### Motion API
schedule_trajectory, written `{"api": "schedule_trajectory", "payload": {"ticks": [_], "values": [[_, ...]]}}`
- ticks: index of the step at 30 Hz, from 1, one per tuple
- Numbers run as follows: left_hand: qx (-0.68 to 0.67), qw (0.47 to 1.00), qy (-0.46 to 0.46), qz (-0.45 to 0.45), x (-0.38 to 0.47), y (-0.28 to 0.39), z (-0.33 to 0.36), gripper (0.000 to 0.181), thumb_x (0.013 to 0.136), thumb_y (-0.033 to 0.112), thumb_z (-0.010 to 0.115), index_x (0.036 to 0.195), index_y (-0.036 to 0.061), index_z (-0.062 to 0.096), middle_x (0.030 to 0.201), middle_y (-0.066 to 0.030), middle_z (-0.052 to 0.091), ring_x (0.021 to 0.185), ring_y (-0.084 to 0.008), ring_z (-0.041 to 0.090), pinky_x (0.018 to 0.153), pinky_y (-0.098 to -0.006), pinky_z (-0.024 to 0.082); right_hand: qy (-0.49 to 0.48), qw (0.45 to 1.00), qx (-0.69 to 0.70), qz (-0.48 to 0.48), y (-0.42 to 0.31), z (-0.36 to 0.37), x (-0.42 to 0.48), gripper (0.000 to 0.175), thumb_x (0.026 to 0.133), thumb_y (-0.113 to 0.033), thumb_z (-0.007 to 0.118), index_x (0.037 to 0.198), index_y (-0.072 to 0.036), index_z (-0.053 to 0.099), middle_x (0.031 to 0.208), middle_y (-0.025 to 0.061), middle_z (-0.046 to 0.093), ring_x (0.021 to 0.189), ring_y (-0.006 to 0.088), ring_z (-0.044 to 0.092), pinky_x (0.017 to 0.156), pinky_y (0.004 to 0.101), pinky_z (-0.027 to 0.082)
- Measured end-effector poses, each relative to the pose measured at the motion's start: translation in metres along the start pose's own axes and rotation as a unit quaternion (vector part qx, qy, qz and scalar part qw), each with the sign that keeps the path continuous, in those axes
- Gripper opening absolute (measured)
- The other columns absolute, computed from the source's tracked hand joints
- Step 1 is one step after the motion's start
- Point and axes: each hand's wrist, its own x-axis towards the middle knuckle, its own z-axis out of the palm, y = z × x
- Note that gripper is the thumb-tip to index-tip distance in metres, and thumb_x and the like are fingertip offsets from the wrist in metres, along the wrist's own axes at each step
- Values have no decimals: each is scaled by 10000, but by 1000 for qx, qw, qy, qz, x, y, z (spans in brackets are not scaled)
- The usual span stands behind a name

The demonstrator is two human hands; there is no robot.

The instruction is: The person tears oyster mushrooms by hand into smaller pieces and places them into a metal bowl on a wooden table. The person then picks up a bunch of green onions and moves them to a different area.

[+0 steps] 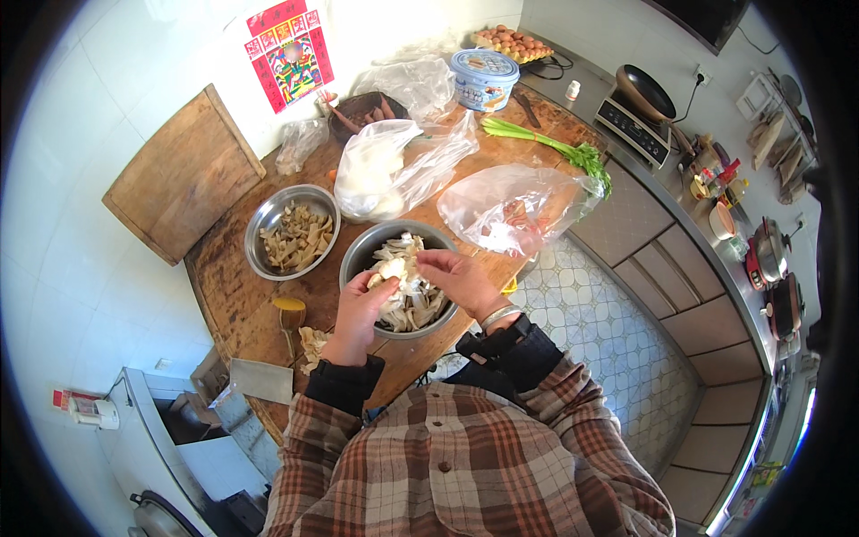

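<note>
Over a deep metal bowl [354, 243] on the wooden table, both my hands grip one pale mushroom piece [393, 270], likely oyster mushroom. My left hand [360, 310] pinches it between thumb and fingers from the left. From the right, the fingertips of my right hand [458, 278] hold its edge. Torn mushroom strips [411, 315] fill much of the bowl beneath. Just left of it stands a shallower steel bowl [254, 258] with cut, brownish pieces [298, 238]. More mushroom pieces [313, 346] lie on the table beside my left wrist.
A cleaver [262, 381] and a yellow-headed utensil [288, 305] lie at the left. Plastic bags [376, 174], a clear bag [523, 201], celery [537, 134] and a blue tub [484, 80] stand behind. A cutting board [184, 174] leans on the wall. An induction cooker [634, 127] bears a pan [645, 92].
</note>
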Motion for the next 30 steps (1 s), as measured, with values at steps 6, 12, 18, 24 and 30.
{"api": "schedule_trajectory", "payload": {"ticks": [6,12,18,24,30], "values": [[59,996,-68,2,0,-4,0,232,831,66,702,1038,-11,633,934,-39,660,808,-91,612,719,-217,480,-69,997,-1,19,-9,10,-3,275,862,-154,677,1090,-2,645,906,44,672,808,93,602,720,238,489],[-16,1000,-9,12,0,-9,3,188,835,53,693,1007,0,639,919,-38,664,787,-90,614,705,-222,487,38,993,85,71,-2,11,-3,212,878,-159,646,999,15,638,762,11,615,657,74,540,591,219,438],[-17,997,53,46,0,3,-8,193,823,35,701,1002,6,634,923,-48,667,782,-93,620,695,-232,501,157,984,60,56,14,-14,7,207,878,-175,632,968,11,628,747,44,635,633,110,566,572,245,449],[0,999,30,29,3,-3,-3,267,800,53,736,1033,1,616,926,-51,660,793,-101,619,709,-235,502,94,975,-199,-18,10,-4,5,375,878,-164,647,1211,-4,585,901,12,633,772,70,566,664,218,480],[-59,998,32,19,7,-6,-1,335,883,179,682,1132,17,530,928,-72,652,805,-116,622,714,-239,508,-10,996,-69,51,6,18,2,441,859,-172,676,1258,-28,557,985,39,626,812,88,587,694,236,506]]}}
